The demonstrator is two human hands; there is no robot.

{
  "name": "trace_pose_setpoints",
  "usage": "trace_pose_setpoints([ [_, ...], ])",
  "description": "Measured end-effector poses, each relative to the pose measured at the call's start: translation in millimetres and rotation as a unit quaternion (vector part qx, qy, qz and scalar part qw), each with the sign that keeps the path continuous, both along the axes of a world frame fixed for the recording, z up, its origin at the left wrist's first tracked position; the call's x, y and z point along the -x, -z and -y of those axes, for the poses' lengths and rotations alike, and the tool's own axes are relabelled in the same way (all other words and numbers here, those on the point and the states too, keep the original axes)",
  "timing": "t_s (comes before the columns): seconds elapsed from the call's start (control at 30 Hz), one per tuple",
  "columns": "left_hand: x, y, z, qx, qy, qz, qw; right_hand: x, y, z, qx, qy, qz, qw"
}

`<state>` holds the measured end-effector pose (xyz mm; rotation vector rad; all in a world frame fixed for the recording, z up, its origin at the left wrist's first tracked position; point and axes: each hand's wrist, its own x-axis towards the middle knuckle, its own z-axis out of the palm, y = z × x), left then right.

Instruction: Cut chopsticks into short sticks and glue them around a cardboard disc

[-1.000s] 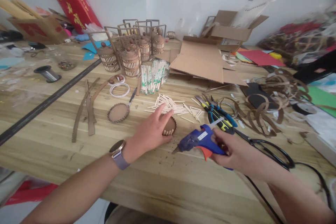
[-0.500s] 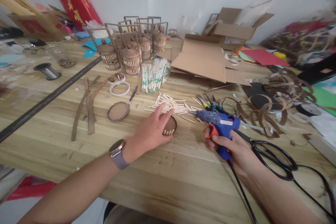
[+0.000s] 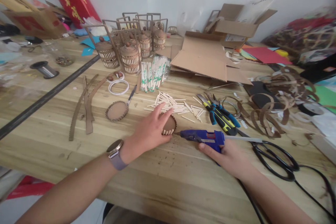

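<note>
My left hand [image 3: 152, 127], a watch on its wrist, rests at the left side of a small round cardboard piece [image 3: 169, 125] with short sticks along its near edge. Its fingers are spread around the piece, thumb at the near rim. My right hand [image 3: 223, 154] grips a blue glue gun [image 3: 204, 137], whose nozzle points left, close to the rim of that piece. Behind lies a heap of small wooden sticks [image 3: 168, 102]. Another round cardboard piece [image 3: 117, 111] with a scalloped rim lies to the left.
Pliers and cutters [image 3: 220, 113] lie behind the glue gun, black scissors [image 3: 275, 161] to its right. Woven lidded baskets [image 3: 130, 57], bagged sticks [image 3: 154, 73] and flattened cardboard [image 3: 201, 57] stand or lie farther back. Curled brown strips [image 3: 270, 112] are at right, a metal bar [image 3: 49, 94] at left.
My right hand has brought the glue gun left and nearer, turning its nozzle toward the round piece. The pliers behind it now show more. My left hand has hardly moved.
</note>
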<state>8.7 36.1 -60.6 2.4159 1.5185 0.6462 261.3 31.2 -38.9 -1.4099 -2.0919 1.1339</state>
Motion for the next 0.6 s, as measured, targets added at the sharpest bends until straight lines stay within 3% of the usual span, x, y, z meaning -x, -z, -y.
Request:
trace_pose_setpoints([
  [0.6, -1.3, -2.7, -0.7, 0.010, -0.004, 0.001, 1.000, 6.0, 6.8, 3.6, -0.048, -0.012, 0.040, 0.998],
])
